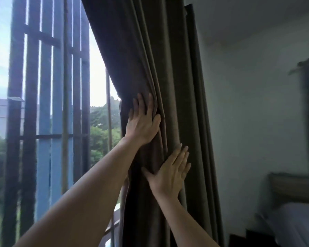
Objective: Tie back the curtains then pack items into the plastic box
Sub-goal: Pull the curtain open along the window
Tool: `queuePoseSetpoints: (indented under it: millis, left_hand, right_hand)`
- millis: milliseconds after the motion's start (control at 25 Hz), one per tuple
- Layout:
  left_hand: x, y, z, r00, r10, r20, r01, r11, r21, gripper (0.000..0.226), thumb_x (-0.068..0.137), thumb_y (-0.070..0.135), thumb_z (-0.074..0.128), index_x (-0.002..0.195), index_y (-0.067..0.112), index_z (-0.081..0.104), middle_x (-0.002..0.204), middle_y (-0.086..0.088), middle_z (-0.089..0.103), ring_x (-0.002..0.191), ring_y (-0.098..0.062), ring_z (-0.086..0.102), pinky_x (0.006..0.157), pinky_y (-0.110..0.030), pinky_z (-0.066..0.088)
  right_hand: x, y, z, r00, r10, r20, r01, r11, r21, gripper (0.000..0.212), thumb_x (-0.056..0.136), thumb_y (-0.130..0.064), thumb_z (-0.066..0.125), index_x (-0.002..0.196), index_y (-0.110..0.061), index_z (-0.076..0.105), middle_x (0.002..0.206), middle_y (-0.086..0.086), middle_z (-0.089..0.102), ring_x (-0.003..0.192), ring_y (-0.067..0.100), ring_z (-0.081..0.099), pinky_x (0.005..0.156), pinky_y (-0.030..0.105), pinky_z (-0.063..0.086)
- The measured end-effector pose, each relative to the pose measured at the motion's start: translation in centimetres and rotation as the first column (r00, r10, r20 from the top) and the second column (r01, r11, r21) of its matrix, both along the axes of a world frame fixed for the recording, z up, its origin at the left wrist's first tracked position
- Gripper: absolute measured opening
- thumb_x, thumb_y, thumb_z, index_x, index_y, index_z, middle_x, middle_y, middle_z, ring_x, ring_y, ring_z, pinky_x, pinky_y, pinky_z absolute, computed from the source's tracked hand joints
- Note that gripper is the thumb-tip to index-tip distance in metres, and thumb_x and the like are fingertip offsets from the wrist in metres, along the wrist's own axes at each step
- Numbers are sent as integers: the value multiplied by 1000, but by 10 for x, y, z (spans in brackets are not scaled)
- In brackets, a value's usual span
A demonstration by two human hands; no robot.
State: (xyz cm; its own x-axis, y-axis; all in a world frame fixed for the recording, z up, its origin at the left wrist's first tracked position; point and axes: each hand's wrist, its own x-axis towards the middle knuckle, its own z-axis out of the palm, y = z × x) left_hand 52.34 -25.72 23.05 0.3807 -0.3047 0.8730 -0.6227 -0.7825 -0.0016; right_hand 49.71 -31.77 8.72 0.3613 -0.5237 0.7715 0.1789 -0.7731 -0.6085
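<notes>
Curtain (177,77) under left hand (143,124), right hand (169,172)

The curtain (177,86) runs past top and bottom edges.

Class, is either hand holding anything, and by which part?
Nothing is gripped: left hand and right hand both press flat, fingers straight, against the gathered folds of the dark curtain.
</notes>
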Motion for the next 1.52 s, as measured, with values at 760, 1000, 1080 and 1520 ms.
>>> queuePoseSetpoints:
  millis: [760, 1000, 1080, 1520]
  left_hand:
    - [225, -284, 12, 1000, -18, -22, 18, 1000, 8, 107, 77, 76, 38, 143, 25, -28, 153, -14, -29, 142, -30, -22, 117, -46, -2]
    - [271, -342, 18, 999, -40, -22, 40, 999, 35, 118, 72, 75, 49, 142, 22, -30, 152, -17, -29, 142, -32, -21, 116, -46, -2]
    - [286, -360, 17, 997, -69, -27, 69, 997, 32, 118, 74, 72, 51, 142, 21, -29, 152, -17, -30, 142, -32, -22, 116, -46, -4]
    - [374, -449, 17, 992, -124, 6, 124, 991, 47, 115, 75, 66, 54, 143, 23, -28, 153, -19, -26, 143, -33, -19, 116, -48, -2]
  right_hand:
    - [217, -290, 15, 999, -22, -50, 23, 1000, 15, 127, 67, -63, 68, 146, -13, -17, 158, 12, -10, 146, 25, -9, 111, 37, -11]
    - [268, -349, 18, 999, 14, -50, -12, 999, 41, 123, 69, -62, 67, 147, -16, -16, 159, 10, -7, 147, 24, -6, 116, 39, -6]
    - [283, -365, 16, 998, 17, -59, -14, 999, 46, 121, 71, -61, 67, 147, -17, -16, 159, 9, -7, 147, 24, -7, 118, 41, -5]
    - [363, -458, 14, 996, 75, -42, -71, 994, 77, 100, 67, -54, 72, 145, -18, 19, 131, 0, 51, 121, 23, 45, 110, 44, 34]
